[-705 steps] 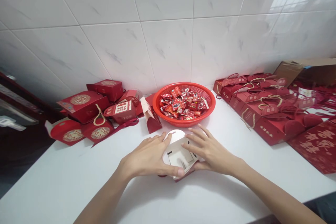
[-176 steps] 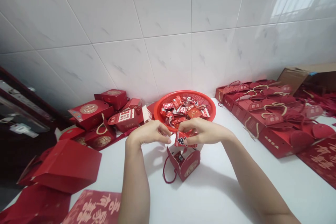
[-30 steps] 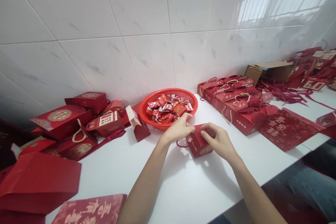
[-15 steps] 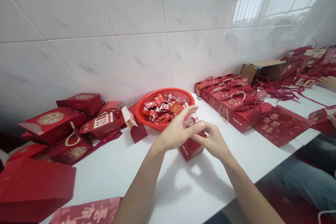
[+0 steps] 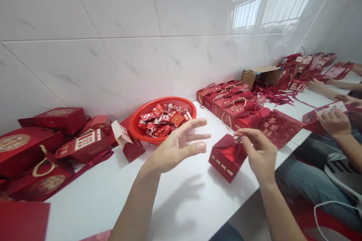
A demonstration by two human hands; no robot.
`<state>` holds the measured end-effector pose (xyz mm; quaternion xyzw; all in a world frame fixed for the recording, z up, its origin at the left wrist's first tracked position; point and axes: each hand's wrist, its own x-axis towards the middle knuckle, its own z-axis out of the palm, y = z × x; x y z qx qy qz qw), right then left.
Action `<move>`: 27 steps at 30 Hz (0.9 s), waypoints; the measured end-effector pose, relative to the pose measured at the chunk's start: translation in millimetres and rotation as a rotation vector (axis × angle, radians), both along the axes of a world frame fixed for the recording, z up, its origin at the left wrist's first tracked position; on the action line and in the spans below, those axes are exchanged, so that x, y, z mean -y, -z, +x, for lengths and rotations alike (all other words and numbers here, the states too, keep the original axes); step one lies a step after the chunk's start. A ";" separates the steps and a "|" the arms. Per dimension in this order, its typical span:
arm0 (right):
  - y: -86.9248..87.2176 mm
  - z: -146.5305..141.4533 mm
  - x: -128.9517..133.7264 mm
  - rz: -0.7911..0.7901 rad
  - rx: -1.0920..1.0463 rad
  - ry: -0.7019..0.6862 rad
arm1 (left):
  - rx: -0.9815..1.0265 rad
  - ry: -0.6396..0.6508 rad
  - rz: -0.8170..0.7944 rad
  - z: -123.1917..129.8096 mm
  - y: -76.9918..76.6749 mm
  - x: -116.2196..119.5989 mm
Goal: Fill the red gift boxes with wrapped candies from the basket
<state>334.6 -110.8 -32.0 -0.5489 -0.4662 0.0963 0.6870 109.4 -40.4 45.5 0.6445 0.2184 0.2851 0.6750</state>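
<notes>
Between the thumb and fingers of my right hand is the top of a small red gift box with gold characters on its side. The box is tilted just above the white table, its top flaps drawn together. My left hand is open and empty, fingers spread, to the left of the box. Right behind that hand stands a red plastic basket of wrapped candies.
Red boxes, including one with a rope handle, crowd the left side. Rows of closed gift boxes line the wall. Beyond are a cardboard box and loose ribbons. Co-workers' hands handle boxes at the right.
My hands have come apart. The right hand has moved right with the small box, now lifted and tilted; the left hand has opened away from it. The view has turned right.
</notes>
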 end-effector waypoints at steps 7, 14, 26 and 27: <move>21.8 84.4 -7.1 0.128 -0.072 0.247 | -0.035 0.052 0.015 3.1 -2.5 -3.3; 34.4 118.9 -41.7 0.172 -0.035 0.488 | -0.135 0.182 0.045 9.4 1.8 -2.8; 21.8 103.9 3.4 -0.275 0.630 0.496 | -0.299 0.248 0.290 6.5 -12.3 -5.9; 18.1 91.5 5.8 -0.233 0.632 0.495 | -0.330 0.243 0.333 1.9 -16.0 -7.1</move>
